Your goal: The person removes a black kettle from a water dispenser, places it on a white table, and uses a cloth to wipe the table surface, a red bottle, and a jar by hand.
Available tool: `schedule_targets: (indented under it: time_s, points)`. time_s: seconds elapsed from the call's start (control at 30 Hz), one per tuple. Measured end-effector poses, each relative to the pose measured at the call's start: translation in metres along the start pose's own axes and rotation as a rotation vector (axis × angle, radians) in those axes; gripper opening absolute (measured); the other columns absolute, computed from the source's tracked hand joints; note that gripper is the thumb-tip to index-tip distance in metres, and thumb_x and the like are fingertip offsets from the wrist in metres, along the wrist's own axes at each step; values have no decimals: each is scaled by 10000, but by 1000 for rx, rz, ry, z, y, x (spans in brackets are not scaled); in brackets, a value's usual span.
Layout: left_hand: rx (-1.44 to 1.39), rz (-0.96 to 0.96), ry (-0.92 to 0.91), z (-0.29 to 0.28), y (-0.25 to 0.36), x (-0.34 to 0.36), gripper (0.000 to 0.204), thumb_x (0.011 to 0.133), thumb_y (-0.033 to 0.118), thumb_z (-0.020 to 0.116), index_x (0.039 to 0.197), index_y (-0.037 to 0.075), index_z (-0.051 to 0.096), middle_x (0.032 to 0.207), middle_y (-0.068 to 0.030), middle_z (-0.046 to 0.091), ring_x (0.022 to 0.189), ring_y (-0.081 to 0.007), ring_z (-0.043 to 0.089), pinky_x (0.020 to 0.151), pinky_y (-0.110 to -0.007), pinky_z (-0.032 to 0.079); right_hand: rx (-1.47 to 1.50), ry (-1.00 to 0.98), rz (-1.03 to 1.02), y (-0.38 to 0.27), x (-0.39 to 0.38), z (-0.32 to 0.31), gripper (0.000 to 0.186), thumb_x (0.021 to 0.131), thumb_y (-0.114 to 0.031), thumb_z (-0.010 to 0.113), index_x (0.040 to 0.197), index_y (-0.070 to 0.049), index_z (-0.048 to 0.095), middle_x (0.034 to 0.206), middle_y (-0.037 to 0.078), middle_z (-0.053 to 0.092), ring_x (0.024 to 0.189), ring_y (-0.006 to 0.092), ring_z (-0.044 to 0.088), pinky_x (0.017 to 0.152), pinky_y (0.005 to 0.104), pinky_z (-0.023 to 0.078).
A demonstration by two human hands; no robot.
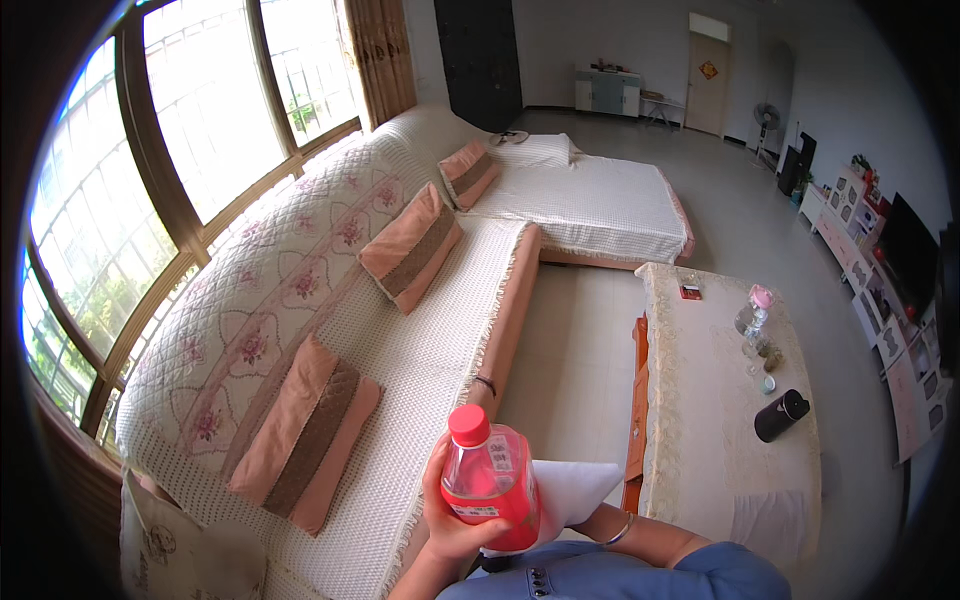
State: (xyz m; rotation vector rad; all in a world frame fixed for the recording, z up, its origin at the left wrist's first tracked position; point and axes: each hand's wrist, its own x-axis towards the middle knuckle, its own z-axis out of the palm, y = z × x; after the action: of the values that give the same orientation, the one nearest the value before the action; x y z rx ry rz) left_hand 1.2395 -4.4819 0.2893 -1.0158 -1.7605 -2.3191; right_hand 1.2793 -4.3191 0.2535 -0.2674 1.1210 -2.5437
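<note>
Close to my body, my left hand (pixel 450 530) is wrapped round a clear plastic bottle (pixel 508 489) with a red screw cap and a red lower part. The bottle stands nearly upright, and my thumb lies across its front. Just behind it and to its right is a white sheet of cloth or paper (pixel 580 488). My right hand (pixel 597 521) reaches in from the right, with a bangle on the wrist. Its fingers are hidden behind the white sheet and the bottle, so its grip does not show.
A long sofa (pixel 400 400) with pink-brown cushions (pixel 305 435) runs along the left under the windows. To the right stands a cloth-covered table (pixel 700 400) bearing a black flask (pixel 781 416), small glass jars (pixel 765 358) and a red packet (pixel 690 288). A TV cabinet (pixel 850 240) lines the right wall.
</note>
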Motion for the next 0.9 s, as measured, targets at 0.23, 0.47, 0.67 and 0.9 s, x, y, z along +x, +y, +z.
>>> schedule_targets:
  time_s: [0.23, 0.47, 0.67, 0.9]
  points:
    - [95, 159, -63, -47, -53, 66, 1067, 523, 388, 815, 1314, 21, 201, 1310, -282, 247, 1205, -367, 327, 981, -470, 291, 26, 226, -95, -7, 82, -22, 326, 920, -290, 404, 1146, -55, 415, 1049, 58, 505, 938, 140, 500, 793, 277, 410]
    - [63, 214, -184, -43, -96, 137, 1044, 536, 394, 808, 1312, 55, 199, 1309, -291, 233, 1209, -396, 305, 967, -481, 296, 9, 475, -197, -30, 118, -54, 309, 922, -314, 394, 1092, -60, 441, 964, 52, 526, 831, 126, 525, 679, 276, 438]
    - [294, 370, -277, -5, -126, 206, 1006, 551, 377, 806, 1298, 66, 208, 1315, -280, 199, 1206, -394, 295, 973, -474, 288, -504, 922, -298, -55, 112, -89, 302, 923, -315, 385, 1049, -50, 456, 884, 77, 541, 752, 143, 548, 590, 292, 450]
    - [320, 285, -280, 50, -193, 275, 1008, 597, 387, 769, 1311, 24, 156, 1344, -255, 155, 1256, -375, 205, 1008, -453, 232, -725, 1076, -469, -120, 136, -165, 242, 924, -222, 394, 1001, -2, 461, 833, 140, 531, 752, 216, 530, 653, 331, 432]
